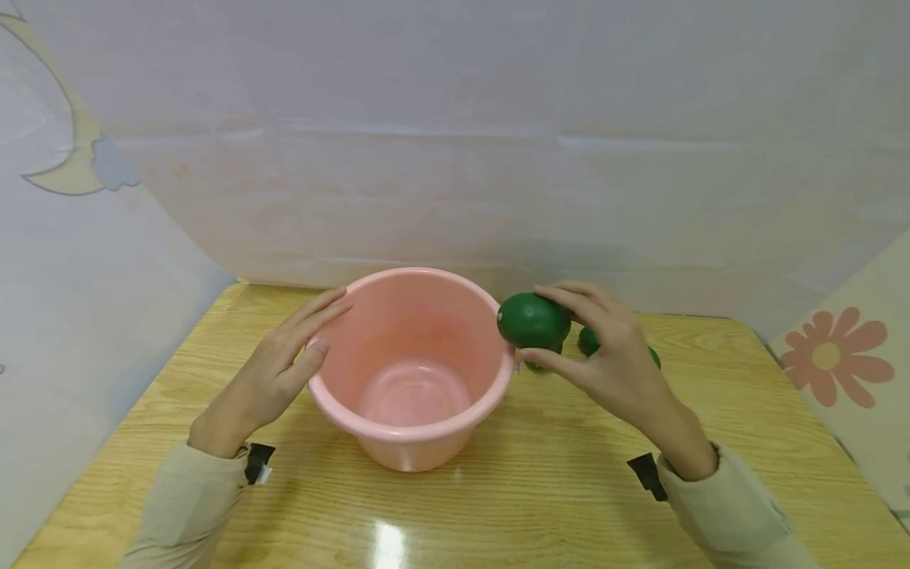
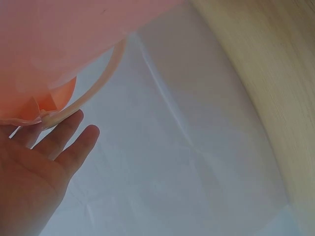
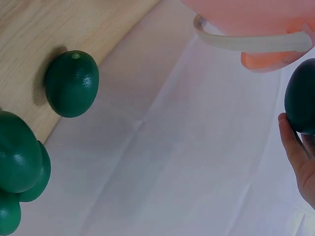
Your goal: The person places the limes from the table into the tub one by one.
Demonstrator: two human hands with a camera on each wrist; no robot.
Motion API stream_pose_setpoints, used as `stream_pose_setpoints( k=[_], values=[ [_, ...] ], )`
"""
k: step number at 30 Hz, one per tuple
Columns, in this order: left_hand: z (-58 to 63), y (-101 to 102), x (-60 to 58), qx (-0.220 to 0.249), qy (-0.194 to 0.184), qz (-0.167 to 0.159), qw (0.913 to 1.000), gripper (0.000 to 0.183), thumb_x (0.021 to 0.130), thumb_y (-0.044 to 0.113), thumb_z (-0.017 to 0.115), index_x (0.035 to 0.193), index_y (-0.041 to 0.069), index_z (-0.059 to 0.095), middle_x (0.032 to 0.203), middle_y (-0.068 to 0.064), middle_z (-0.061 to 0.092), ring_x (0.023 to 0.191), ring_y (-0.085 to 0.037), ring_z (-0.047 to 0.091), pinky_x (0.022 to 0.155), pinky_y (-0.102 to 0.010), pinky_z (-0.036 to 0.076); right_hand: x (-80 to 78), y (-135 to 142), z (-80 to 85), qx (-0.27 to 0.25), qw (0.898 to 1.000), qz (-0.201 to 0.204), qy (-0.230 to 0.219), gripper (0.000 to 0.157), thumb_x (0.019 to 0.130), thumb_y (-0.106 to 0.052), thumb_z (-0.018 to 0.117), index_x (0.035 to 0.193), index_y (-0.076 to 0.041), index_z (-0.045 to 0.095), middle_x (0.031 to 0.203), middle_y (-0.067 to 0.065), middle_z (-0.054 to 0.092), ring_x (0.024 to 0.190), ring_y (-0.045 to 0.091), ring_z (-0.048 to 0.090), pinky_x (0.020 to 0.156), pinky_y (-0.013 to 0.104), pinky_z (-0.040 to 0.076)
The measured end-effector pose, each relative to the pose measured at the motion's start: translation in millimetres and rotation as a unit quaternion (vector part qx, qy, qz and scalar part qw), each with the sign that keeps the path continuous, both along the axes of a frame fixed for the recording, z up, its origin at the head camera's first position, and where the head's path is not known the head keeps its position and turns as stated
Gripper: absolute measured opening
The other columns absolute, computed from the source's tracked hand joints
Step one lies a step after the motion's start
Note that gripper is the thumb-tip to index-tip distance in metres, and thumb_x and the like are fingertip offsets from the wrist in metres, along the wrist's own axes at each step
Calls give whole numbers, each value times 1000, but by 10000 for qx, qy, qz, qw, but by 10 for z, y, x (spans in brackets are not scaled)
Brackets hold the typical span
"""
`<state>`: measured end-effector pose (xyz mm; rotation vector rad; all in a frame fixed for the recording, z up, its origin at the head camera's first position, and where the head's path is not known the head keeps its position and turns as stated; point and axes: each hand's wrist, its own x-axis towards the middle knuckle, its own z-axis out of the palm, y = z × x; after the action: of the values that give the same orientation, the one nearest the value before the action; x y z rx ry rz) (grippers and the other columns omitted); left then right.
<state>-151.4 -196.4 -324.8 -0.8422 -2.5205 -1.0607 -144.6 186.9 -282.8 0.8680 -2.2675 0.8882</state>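
A pink plastic bucket (image 1: 415, 433) stands on the table, its inside bare in the head view. My left hand (image 1: 273, 371) rests against its left rim, fingers fairly straight and thumb apart. In the left wrist view, those fingers (image 2: 61, 142) touch near the bucket's pale handle (image 2: 101, 78). On the other side, my right hand (image 1: 614, 356) pinches a dark green oval fruit (image 1: 533, 320) between thumb and fingers. This glossy fruit is held up beside the right rim, overlapping it in the head view.
Several more green fruits lie right of the bucket, partly hidden by my right hand; one (image 3: 72, 83) sits apart near the table's edge and another (image 3: 17, 152) is in a cluster. The wooden table (image 1: 498, 506) meets a pale wall sheet (image 1: 455, 197) behind.
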Motion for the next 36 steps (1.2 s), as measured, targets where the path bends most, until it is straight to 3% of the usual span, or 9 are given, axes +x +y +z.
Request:
stream_pose_setpoints(
  k=[7, 15, 23, 28, 36],
  values=[
    [-2, 0, -6, -2, 17, -11, 10000, 49, 101, 10, 43, 150, 16, 46, 160, -4, 34, 147, -32, 34, 114, -57, 29, -27, -108, 27, -59, 9995, 311, 14, 76, 61, -10, 93, 131, -12, 64, 125, 6, 63, 110, 19, 62, 86, 10, 47],
    [-8, 5, -7, 26, 45, -27, 10000, 49, 101, 10, 43, 150, 16, 46, 160, -4, 35, 147, -32, 34, 114, -57, 30, -57, -210, 37, 3, 9991, 407, -133, 72, 66, -11, 92, 132, -13, 64, 126, 5, 62, 110, 17, 63, 89, 13, 50],
    [-2, 3, -3, 28, -3, -20, 10000, 49, 101, 11, 42, 149, 16, 46, 160, -4, 35, 147, -31, 34, 113, -58, 30, -70, -313, 42, 217, 9983, 435, -328, 70, 70, -19, 91, 134, -15, 62, 129, 4, 60, 111, 17, 64, 87, 32, 56],
    [-6, 3, -6, 42, -9, -23, 10000, 49, 101, 11, 42, 150, 16, 46, 160, -4, 34, 147, -31, 34, 112, -59, 31, -83, -362, 45, 316, 9969, 605, -402, 70, 70, -20, 91, 133, -13, 62, 131, 4, 59, 112, 17, 63, 85, 34, 57],
    [-16, 2, -10, -1, 104, 14, 9999, 49, 100, 10, 43, 149, 15, 47, 160, -4, 36, 145, -30, 36, 117, -36, 29, -109, -418, 46, 466, 9928, 875, -671, 65, 73, -19, 89, 131, -13, 62, 133, 5, 57, 115, 18, 62, 88, 34, 56]
  ],
)
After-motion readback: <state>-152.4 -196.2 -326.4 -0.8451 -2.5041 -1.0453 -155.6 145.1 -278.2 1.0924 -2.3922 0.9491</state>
